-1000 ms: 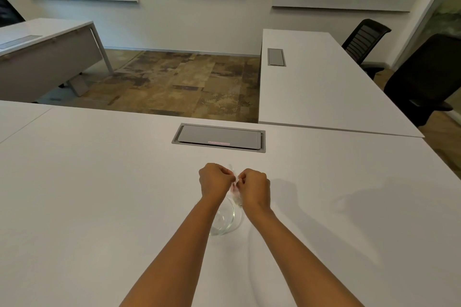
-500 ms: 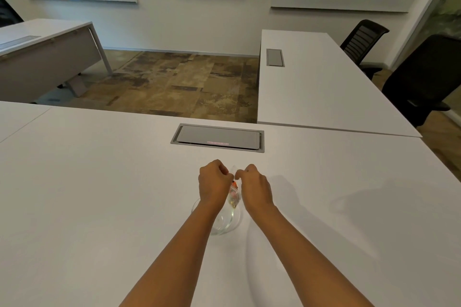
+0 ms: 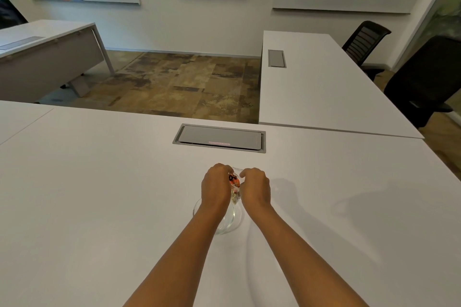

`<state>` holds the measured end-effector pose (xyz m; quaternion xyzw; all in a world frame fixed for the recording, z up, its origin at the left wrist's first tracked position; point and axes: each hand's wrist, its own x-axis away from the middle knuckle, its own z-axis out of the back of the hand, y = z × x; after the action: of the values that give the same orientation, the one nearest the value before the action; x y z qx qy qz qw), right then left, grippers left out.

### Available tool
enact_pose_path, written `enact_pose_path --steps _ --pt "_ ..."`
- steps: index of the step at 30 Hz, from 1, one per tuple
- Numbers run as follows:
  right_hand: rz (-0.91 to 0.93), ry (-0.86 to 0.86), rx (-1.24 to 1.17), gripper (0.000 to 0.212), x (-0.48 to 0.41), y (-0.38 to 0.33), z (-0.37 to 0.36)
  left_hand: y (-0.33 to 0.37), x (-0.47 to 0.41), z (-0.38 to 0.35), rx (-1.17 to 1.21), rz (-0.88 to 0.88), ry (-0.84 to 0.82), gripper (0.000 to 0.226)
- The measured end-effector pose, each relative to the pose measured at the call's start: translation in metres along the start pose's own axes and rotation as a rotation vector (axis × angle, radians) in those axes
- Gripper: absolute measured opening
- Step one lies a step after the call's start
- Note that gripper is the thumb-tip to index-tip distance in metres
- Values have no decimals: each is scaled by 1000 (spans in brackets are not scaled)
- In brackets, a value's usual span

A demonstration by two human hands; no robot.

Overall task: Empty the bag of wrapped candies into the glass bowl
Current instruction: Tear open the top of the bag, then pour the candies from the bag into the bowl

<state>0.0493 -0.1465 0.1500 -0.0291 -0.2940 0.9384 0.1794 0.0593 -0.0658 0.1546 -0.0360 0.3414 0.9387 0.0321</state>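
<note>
A small clear bag of wrapped candies [image 3: 234, 185] hangs between my two fists, with red, orange and yellowish wrappers showing through it. My left hand [image 3: 215, 185] grips its left side and my right hand [image 3: 255, 187] grips its right side, both closed on the plastic. Just below the hands stands the glass bowl [image 3: 232, 222] on the white table [image 3: 99, 194]. My left wrist covers much of the bowl, so I cannot tell whether any candy lies in it.
A grey cable hatch [image 3: 219, 137] is set into the table just beyond my hands. A second white table [image 3: 319, 82] joins at the far right, with black office chairs [image 3: 424, 82] beside it. Another desk [image 3: 45, 52] stands far left.
Both hands have shifted slightly and spread a little, and more of the bag with its coloured candies shows between them, hanging lower toward the bowl.
</note>
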Motion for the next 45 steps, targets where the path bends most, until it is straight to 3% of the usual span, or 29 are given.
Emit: enact_pose_path --steps 6,10,12,16,21,29,34,45 --pt "-62 55 -366 23 6 8 -2 2 -8 6 41 29 -8 34" --pt "-351 25 -951 10 -3 21 -2 3 -12 15 69 -38 1 32" --pt "-454 -50 -1145 16 -13 30 -2 1 -15 19 81 -80 24 29" --pt "-449 -272 -1230 42 -23 47 -7 -4 -17 29 234 -158 23 23" --pt "-421 -476 -1307 47 -23 48 -18 -17 -16 34 409 -162 -33 21" --pt "-423 -424 -1213 41 -19 47 -27 -43 -16 30 443 50 -48 26" --pt "-402 -340 -1006 19 -19 50 -26 -56 -10 17 434 190 -1 36" --pt "-166 -34 -590 25 -20 54 -39 -94 -1 -14 697 487 -96 23"
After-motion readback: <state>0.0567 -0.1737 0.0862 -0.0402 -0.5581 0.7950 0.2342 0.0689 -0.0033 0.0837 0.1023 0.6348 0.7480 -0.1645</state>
